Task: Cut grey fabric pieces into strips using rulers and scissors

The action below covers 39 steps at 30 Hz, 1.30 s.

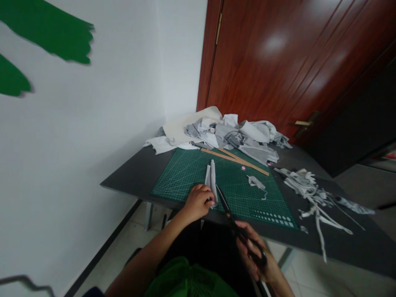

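Observation:
My left hand (198,201) is closed at the front edge of the green cutting mat, its fingers curled on the near end of a narrow, folded light-grey fabric strip (213,175). The strip lies lengthwise on the mat and points away from me. My right hand (252,251) grips a pair of black-handled scissors (227,210) low over the table's front edge. Their dark blades point up and away, with the tips just right of the strip. From this angle I cannot tell whether the blades touch the fabric.
The cutting mat (176,177) lies on a dark table (133,169). Two wooden rulers (238,160) cross its far part, near a small grey scrap (256,182). Fabric pieces (229,134) are heaped behind, and cut strips (305,185) lie right. A white wall and wooden door (262,62) bound the table.

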Tool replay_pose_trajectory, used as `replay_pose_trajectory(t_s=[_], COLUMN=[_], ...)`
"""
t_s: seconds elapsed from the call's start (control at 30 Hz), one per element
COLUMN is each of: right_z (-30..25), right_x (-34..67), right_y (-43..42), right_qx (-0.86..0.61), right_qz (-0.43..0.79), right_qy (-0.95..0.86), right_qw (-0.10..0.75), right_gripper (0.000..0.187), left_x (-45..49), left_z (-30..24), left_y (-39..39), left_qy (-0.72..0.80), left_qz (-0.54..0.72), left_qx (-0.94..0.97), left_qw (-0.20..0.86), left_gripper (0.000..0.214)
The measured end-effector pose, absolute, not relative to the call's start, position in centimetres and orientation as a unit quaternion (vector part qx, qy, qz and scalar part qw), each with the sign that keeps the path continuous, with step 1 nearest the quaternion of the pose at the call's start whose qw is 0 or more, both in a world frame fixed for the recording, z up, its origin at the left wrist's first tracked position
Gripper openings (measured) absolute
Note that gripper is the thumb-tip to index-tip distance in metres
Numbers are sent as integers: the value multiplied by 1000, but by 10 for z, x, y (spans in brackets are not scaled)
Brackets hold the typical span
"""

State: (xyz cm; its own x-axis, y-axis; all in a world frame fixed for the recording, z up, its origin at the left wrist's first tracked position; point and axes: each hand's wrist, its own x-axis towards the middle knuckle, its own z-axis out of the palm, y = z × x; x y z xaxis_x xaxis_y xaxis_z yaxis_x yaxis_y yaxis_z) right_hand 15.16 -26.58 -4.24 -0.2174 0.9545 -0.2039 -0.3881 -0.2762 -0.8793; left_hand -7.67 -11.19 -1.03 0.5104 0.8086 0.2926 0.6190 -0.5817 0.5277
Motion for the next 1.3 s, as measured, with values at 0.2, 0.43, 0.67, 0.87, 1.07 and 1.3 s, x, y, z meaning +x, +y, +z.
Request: replay_pose_trajectory(t_s=[0.2, 0.43, 0.67, 0.87, 1.07, 1.3], right_z=[-48, -28, -26, -18, -13, -24], right_x=[141, 132, 127, 114, 115, 124], right_y=[-309, -301, -310, -312, -312, -318], right_qx=[-453, -489, -509, -517, -530, -491], right_qz=[698, 681, 662, 662, 656, 688], right_qy=[-287, -279, -255, -287, -290, -302], right_qw=[475, 468, 487, 460, 452, 441], right_gripper=[66, 67, 63, 63, 64, 66], left_x=[-85, -86, -88, -102, -112, -117], left_z=[-10, -9, -15, -25, -28, -26], left_y=[-107, -103, -105, -114, -127, -129], left_qy=[370, 363, 310, 278, 264, 252], left_qz=[242, 235, 305, 316, 272, 253], left_qx=[871, 874, 880, 901, 925, 934], left_qw=[215, 221, 194, 108, 8, 22], left_gripper=[24, 31, 21, 9, 20, 24])
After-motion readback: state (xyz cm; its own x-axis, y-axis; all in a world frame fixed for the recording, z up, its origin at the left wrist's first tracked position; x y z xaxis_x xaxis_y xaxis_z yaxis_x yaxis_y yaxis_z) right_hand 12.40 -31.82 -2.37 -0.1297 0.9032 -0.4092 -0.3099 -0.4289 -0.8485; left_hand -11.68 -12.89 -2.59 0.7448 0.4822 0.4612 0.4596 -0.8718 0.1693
